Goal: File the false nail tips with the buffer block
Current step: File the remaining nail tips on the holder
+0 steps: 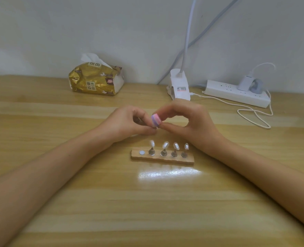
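Head view: wooden table meets pale wall.

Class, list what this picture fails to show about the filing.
- Head view: what, if anything, the left hand pinches is hidden behind the buffer block and fingers.
- Head view: nail tips on the stand are too small and blurred to judge as filed.
- Head view: lamp arm cut off by the top edge.

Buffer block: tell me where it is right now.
Head view, centre: the buffer block is pinched by the right hand, right beside the left hand, just behind the wooden nail stand.
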Demonstrator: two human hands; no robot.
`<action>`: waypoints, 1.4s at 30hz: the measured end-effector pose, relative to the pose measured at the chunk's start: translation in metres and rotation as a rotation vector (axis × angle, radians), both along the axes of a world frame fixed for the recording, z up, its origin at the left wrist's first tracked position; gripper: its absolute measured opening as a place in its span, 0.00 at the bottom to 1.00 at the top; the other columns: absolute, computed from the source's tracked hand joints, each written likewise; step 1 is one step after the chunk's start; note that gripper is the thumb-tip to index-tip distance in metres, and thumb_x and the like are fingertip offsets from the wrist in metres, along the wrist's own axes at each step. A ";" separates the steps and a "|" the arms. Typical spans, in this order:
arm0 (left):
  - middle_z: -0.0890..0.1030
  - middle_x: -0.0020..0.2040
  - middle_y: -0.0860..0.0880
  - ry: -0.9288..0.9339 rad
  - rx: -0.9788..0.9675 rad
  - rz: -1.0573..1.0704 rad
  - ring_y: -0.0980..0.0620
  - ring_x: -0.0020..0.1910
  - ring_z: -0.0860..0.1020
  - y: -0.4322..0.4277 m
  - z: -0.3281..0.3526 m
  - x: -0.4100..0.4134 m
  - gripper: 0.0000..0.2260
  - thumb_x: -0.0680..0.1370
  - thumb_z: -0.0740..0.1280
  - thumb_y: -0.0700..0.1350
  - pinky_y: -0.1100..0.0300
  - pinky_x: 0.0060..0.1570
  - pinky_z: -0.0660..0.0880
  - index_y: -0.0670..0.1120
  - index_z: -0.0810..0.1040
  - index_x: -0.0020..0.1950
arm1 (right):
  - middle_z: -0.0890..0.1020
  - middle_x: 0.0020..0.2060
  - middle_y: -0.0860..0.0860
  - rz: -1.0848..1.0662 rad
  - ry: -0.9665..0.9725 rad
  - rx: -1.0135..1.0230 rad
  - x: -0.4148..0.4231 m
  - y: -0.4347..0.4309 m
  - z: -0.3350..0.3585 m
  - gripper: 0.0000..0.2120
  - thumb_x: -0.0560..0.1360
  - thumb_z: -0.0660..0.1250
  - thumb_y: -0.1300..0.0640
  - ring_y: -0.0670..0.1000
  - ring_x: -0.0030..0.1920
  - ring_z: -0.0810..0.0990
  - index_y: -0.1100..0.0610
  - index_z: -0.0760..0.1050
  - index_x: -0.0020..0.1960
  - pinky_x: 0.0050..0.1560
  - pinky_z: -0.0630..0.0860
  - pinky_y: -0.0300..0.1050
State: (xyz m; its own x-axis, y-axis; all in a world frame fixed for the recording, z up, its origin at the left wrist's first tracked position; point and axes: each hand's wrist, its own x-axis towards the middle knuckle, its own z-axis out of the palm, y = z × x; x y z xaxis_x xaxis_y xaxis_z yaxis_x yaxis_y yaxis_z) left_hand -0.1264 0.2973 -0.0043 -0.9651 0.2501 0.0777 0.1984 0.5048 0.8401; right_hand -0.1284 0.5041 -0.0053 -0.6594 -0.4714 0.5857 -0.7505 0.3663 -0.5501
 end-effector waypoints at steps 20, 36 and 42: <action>0.85 0.38 0.53 0.012 0.012 0.005 0.54 0.38 0.81 0.000 0.000 0.001 0.05 0.68 0.80 0.46 0.60 0.45 0.76 0.53 0.85 0.36 | 0.85 0.44 0.52 -0.027 0.053 0.030 -0.003 0.002 -0.001 0.05 0.75 0.75 0.62 0.47 0.46 0.83 0.60 0.85 0.51 0.53 0.79 0.42; 0.85 0.38 0.53 0.015 0.014 -0.002 0.58 0.38 0.79 0.000 -0.001 -0.001 0.06 0.67 0.80 0.45 0.61 0.44 0.75 0.54 0.85 0.35 | 0.83 0.48 0.54 -0.077 0.000 0.131 -0.006 0.003 0.000 0.10 0.75 0.73 0.66 0.48 0.47 0.82 0.59 0.85 0.56 0.53 0.76 0.39; 0.85 0.39 0.53 0.015 0.015 0.001 0.57 0.39 0.80 0.000 0.000 0.001 0.05 0.67 0.80 0.46 0.58 0.47 0.77 0.53 0.85 0.36 | 0.83 0.48 0.54 -0.067 0.034 0.128 -0.004 0.002 0.001 0.10 0.75 0.73 0.66 0.49 0.48 0.82 0.60 0.84 0.56 0.55 0.78 0.44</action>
State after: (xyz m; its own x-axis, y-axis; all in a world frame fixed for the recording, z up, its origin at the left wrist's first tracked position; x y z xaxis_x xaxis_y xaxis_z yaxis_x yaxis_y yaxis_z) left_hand -0.1255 0.2973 -0.0041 -0.9640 0.2479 0.0959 0.2106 0.4926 0.8444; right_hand -0.1327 0.5063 -0.0043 -0.6728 -0.4990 0.5462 -0.7393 0.4815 -0.4708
